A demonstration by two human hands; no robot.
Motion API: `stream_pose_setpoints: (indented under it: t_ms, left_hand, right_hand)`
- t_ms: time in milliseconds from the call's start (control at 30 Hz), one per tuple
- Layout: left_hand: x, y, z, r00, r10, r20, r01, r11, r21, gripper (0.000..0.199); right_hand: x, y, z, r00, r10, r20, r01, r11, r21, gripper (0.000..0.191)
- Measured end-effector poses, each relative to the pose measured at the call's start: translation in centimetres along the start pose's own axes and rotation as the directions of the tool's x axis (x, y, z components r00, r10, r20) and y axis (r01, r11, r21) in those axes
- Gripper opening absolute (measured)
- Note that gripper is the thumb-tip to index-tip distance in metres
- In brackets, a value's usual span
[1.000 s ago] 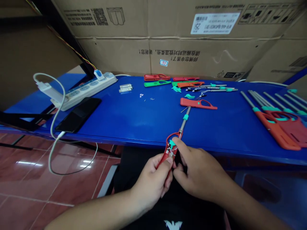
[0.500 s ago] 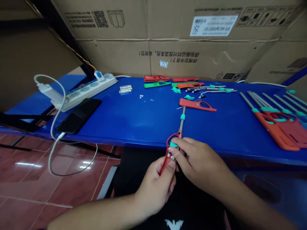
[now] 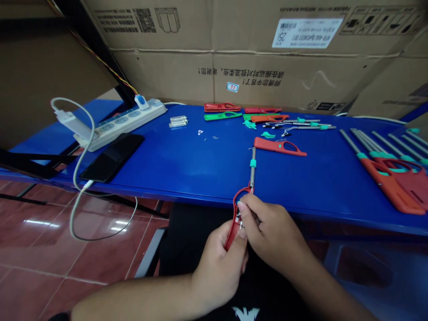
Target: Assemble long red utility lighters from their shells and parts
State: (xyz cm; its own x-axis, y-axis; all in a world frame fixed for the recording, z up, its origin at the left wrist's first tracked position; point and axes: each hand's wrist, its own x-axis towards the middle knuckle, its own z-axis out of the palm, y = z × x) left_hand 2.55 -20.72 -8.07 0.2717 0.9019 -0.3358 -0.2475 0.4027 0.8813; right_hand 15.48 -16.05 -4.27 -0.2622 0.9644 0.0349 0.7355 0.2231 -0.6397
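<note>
My left hand (image 3: 222, 258) is closed around the handle of an opened red lighter shell (image 3: 231, 236), a long-nosed gas lighter, with small white and metal parts showing inside. From the shell a grey metal tube (image 3: 253, 176) with a teal collar points up over the table edge. My right hand (image 3: 267, 223) pinches at the shell's trigger opening, thumb and forefinger together on a small teal trigger, now mostly hidden by the fingers. Just beyond the tube's tip lies a red shell half (image 3: 279, 146) on the blue table (image 3: 187, 165).
Finished-looking lighters (image 3: 388, 183) lie at the right. Red, green and orange shells (image 3: 222, 116), teal triggers (image 3: 249, 124), wired tubes (image 3: 310, 127) and metal cylinders (image 3: 178, 121) line the back. A power strip (image 3: 120, 120), black phone (image 3: 112, 158) and white cable (image 3: 77, 171) occupy the left.
The right fingers have closed further over the teal trigger, covering most of it. The tube has tilted slightly more upright. The whole view has shifted a little.
</note>
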Motion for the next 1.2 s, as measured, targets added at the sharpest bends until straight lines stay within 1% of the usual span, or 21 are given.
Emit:
stream_pose_setpoints:
  t_ms: [100,233,300,367,433,533,600,633,667,700,733,767,800,833,900,967,1033,1067,1133,1200]
  left_hand:
    - [0.0,0.3,0.3,0.999,-0.022,-0.024,0.021,0.999,-0.031,0.041]
    - [0.1,0.9,0.5,0.999,-0.035,-0.018,0.034,0.998,-0.050,0.043]
    - [0.3,1.1,0.2,0.998,-0.053,-0.013,0.053,0.998,-0.037,0.044]
    - [0.4,1.2,-0.2,0.996,-0.091,0.015,0.092,0.996,-0.015,0.046]
    - [0.5,1.3,-0.9,0.992,-0.114,0.057,0.114,0.993,0.003,0.046]
    - [0.6,1.7,-1.8,0.993,-0.101,0.062,0.099,0.995,0.027,0.044]
    - [0.8,2.3,-2.5,0.990,-0.130,0.057,0.126,0.989,0.072,0.043]
    - [0.8,2.7,-3.0,0.987,-0.147,0.058,0.140,0.985,0.102,0.043]
    - [0.9,3.3,-3.4,0.986,-0.155,0.057,0.145,0.979,0.143,0.044]
    - [1.0,3.9,-3.9,0.989,-0.141,0.036,0.132,0.971,0.197,0.046]
    - [1.0,4.5,-4.4,0.992,-0.122,0.013,0.115,0.960,0.254,0.045]
    - [1.0,5.2,-4.9,0.996,-0.092,-0.013,0.091,0.949,0.301,0.045]
    - [1.0,5.9,-5.3,0.998,-0.060,-0.032,0.067,0.940,0.336,0.046]
    - [1.0,6.5,-5.8,0.998,-0.027,-0.055,0.046,0.926,0.374,0.047]
    - [1.1,7.7,-6.5,0.997,0.009,-0.078,0.027,0.892,0.451,0.049]
    - [1.3,8.8,-7.1,0.998,0.016,-0.060,0.018,0.847,0.531,0.041]
    - [1.6,9.7,-7.6,0.998,0.026,-0.050,0.008,0.808,0.589,0.040]
    - [1.9,10.2,-7.8,0.997,0.037,-0.062,0.009,0.784,0.620,0.042]
    - [2.3,11.1,-8.1,0.995,0.056,-0.082,0.018,0.708,0.706,0.045]
    - [2.7,11.9,-8.3,0.995,0.063,-0.077,0.020,0.627,0.779,0.040]
  right_hand:
    - [0.2,0.0,-0.1,1.000,0.003,0.007,-0.003,0.999,0.043,0.026]
    - [0.3,-0.1,-0.2,1.000,0.009,0.005,-0.009,0.998,0.060,0.027]
    - [0.3,-0.2,-0.2,1.000,0.021,0.001,-0.021,0.999,0.040,0.025]
    - [0.3,-0.4,-0.3,0.999,0.043,-0.002,-0.043,0.999,0.001,0.024]
    - [0.4,-0.5,-0.7,0.999,0.042,0.020,-0.041,0.998,-0.038,0.027]
    - [0.9,-0.1,-2.1,0.999,-0.026,0.032,0.028,0.997,-0.074,0.029]
    - [1.8,0.9,-3.6,0.995,-0.097,-0.036,0.091,0.988,-0.124,0.029]
    - [2.4,1.6,-4.5,0.985,-0.159,-0.070,0.145,0.973,-0.179,0.030]
    - [3.1,2.4,-5.3,0.964,-0.254,-0.075,0.228,0.940,-0.252,0.029]
    - [4.0,3.3,-6.1,0.938,-0.345,-0.034,0.315,0.889,-0.333,0.029]
    - [4.9,4.0,-6.8,0.903,-0.428,0.042,0.409,0.825,-0.390,0.029]
    - [5.8,4.7,-7.3,0.858,-0.502,0.106,0.498,0.764,-0.409,0.030]
    - [6.7,5.1,-7.6,0.814,-0.554,0.176,0.573,0.716,-0.399,0.032]
    - [7.5,5.4,-7.8,0.783,-0.581,0.223,0.618,0.684,-0.387,0.033]
    - [8.8,5.4,-7.8,0.737,-0.621,0.267,0.673,0.635,-0.380,0.028]
    - [9.9,5.0,-7.5,0.720,-0.626,0.300,0.692,0.611,-0.384,0.021]
    - [10.9,4.5,-7.2,0.725,-0.624,0.291,0.684,0.607,-0.404,0.018]
    - [11.4,4.4,-7.0,0.727,-0.627,0.279,0.680,0.605,-0.413,0.022]
    - [12.5,4.3,-6.8,0.718,-0.640,0.274,0.688,0.594,-0.417,0.031]
    - [13.5,4.3,-6.7,0.698,-0.648,0.305,0.711,0.581,-0.395,0.032]
